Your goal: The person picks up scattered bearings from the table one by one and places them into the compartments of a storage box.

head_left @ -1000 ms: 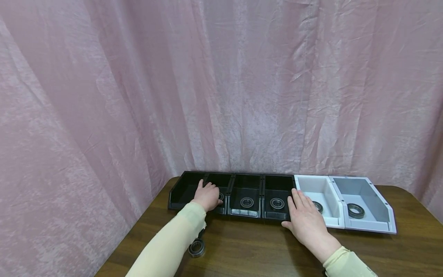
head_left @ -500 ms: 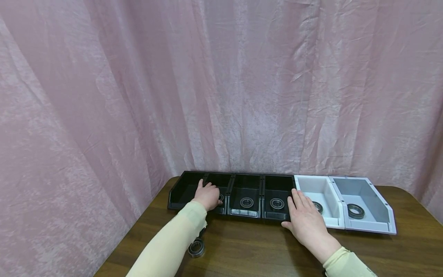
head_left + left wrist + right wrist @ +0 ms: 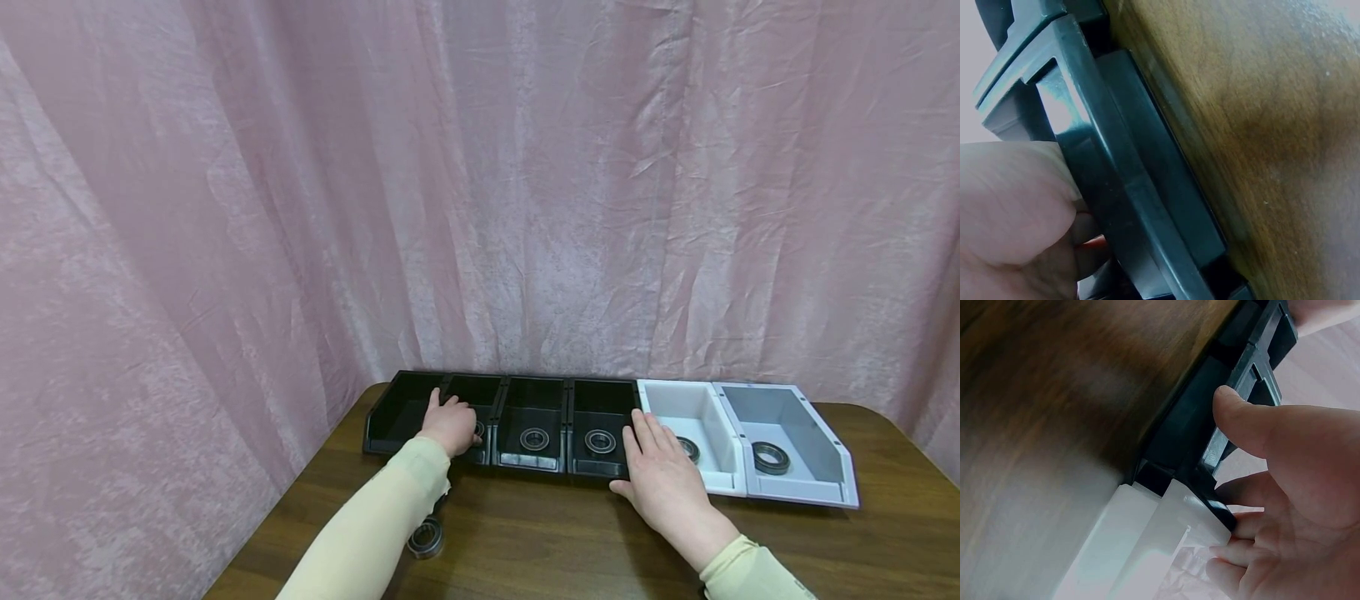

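Observation:
Six bins stand side by side in a row. My left hand [image 3: 450, 427] reaches into the second black bin [image 3: 477, 388], index finger stretched toward the wall it shares with the leftmost black bin [image 3: 401, 417]. A ball bearing [image 3: 481, 427] shows partly beside that hand's thumb. The left wrist view has the palm [image 3: 1010, 206] behind the black front lip [image 3: 1129, 169], fingers mostly hidden. My right hand [image 3: 663, 471] lies with straight fingers over the join between the fourth black bin [image 3: 603, 396] and the white bin [image 3: 675, 402]. Its thumb [image 3: 1235, 409] touches the black front edge.
Single bearings lie in the third black bin [image 3: 532, 396], the fourth, the white one and the grey bin [image 3: 783, 408] at right. Another bearing [image 3: 427, 550] sits on the wooden table [image 3: 540, 533] by my left forearm. A pink curtain [image 3: 525, 208] hangs behind.

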`<state>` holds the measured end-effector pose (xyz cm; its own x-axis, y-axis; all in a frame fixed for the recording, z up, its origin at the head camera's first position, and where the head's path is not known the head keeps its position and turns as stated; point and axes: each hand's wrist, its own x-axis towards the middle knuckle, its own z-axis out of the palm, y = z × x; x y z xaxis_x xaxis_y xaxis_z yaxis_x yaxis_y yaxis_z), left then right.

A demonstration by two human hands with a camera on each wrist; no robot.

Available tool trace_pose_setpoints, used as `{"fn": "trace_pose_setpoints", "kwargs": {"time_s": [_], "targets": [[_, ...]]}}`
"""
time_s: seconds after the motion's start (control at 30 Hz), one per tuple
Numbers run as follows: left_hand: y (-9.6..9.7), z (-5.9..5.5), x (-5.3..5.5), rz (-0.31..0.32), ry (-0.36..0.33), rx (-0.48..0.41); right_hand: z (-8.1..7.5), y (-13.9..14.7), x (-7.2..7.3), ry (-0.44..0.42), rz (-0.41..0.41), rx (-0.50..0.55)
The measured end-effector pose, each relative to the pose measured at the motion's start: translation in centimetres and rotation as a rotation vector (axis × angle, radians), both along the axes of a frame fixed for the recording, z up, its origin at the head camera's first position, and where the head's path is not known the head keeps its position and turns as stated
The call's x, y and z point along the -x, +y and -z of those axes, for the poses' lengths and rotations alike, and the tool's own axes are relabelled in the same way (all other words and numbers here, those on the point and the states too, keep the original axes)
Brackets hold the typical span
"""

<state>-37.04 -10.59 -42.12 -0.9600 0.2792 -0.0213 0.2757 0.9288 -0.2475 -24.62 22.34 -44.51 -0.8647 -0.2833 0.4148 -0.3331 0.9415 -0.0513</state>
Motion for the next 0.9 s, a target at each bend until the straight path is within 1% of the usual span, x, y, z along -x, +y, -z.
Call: {"fn": "trace_pose_setpoints", "kwargs": {"time_s": [0.2,0.23,0.3,0.33,0.4,0.5,0.63,0.7,0.8,0.83,0.9], "targets": [[-0.12,0.16,0.1,0.011,0.02,0.001,-0.07,-0.04,0.03,0.008,-0.004,0.002],[-0.26,0.4,0.33,0.023,0.022,0.002,-0.04,-0.03,0.03,0.008,-0.003,0.001],[-0.28,0.46,0.4,0.023,0.019,0.001,0.05,0.02,0.02,0.008,-0.004,-0.002],[-0.15,0.31,0.27,0.015,0.011,0.0,0.1,0.04,0.02,0.01,-0.004,-0.003],[-0.14,0.37,0.39,0.01,0.003,0.011,0.14,0.07,0.05,0.015,-0.006,-0.005],[0.08,0.02,0.22,-0.008,-0.007,0.018,0.09,0.06,0.06,0.023,-0.011,-0.007],[0.08,0.0,0.35,-0.014,-0.014,-0.003,-0.05,0.02,0.08,0.018,-0.011,-0.007],[0.01,0.04,0.37,-0.009,-0.009,-0.019,-0.06,0.01,0.09,0.018,-0.01,-0.004],[-0.15,0.07,0.27,0.015,0.022,-0.04,0.06,0.05,0.1,0.026,-0.012,-0.001],[-0.44,0.58,0.53,0.039,0.048,-0.054,0.1,0.07,0.09,0.03,-0.013,0.001],[-0.59,0.71,0.49,0.05,0.063,-0.068,0.23,0.1,0.11,0.035,-0.014,0.0]]}}
